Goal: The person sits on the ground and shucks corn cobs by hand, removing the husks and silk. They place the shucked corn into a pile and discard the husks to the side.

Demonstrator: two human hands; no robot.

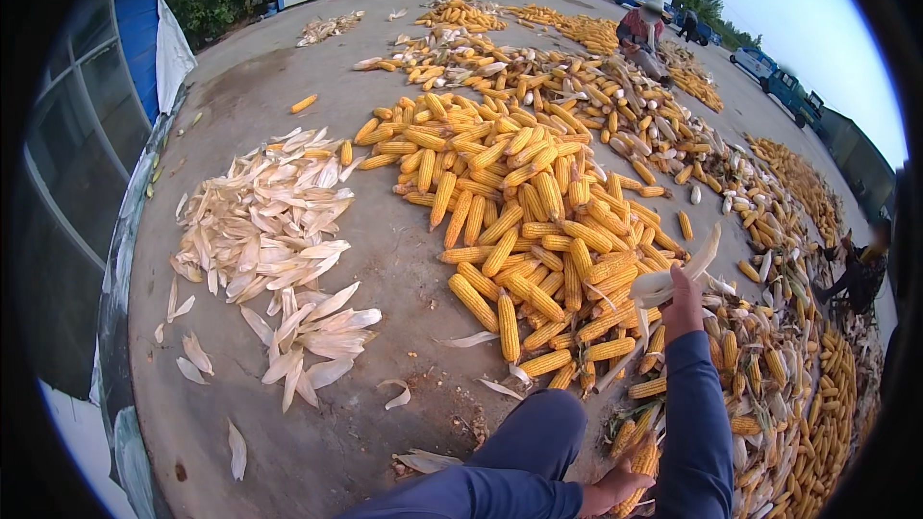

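Note:
My right hand [683, 303] is raised over the right edge of a heap of husked yellow corn cobs [530, 216], closed on pale dry corn husks [657, 287]. Low in the view, beside my bent knee, my left hand [613, 488] is wrapped around a yellow corn cob [642, 465]. Some brown husk lies near the cob's upper end. Left of the heap, a pile of loose dry husks [267, 216] rests on the concrete, with a smaller fan of husks [324, 339] in front of it.
A long band of mixed cobs and husks [743, 209] curves along the right. A co-worker [640, 36] sits at the far pile; another person [862, 270] is at the right rim. A glazed wall [79, 115] borders the left side. Small blue vehicles [789, 94] stand far right.

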